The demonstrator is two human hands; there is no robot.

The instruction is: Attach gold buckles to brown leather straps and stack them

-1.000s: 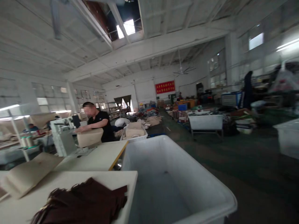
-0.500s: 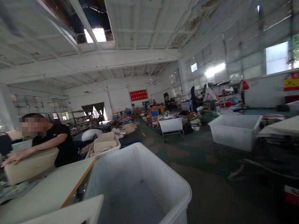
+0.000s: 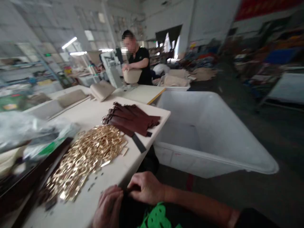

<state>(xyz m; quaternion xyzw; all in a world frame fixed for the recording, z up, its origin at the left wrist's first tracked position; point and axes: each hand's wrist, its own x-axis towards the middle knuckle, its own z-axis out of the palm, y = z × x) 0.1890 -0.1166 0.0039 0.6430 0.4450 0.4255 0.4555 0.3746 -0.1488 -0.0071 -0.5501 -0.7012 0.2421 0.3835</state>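
My left hand (image 3: 108, 205) is at the table's near edge, fingers bent and pressed together. Close beside it, my right hand (image 3: 148, 188) is closed in a pinch. Whatever the two hands hold is dark or hidden, and I cannot make it out. Dark cloth with a green print (image 3: 158, 217) lies just below them. On the white table (image 3: 114, 177) in front is a heap of shiny gold metal pieces (image 3: 90, 155). Behind the heap lies a fanned stack of dark brown strips (image 3: 133, 118), one with a black end (image 3: 138, 143) near the table edge.
A large white plastic bin (image 3: 190, 155) stands right of the table. Long dark strips (image 3: 35, 177) and clear plastic bags (image 3: 35, 129) lie at the left. Beyond, a person in black (image 3: 143, 61) handles a beige piece (image 3: 131, 76) by a machine (image 3: 111, 69).
My view has swung left and down. The table with the gold pieces and brown strips, and both my hands, have come into sight. The far person now appears nearer the middle.
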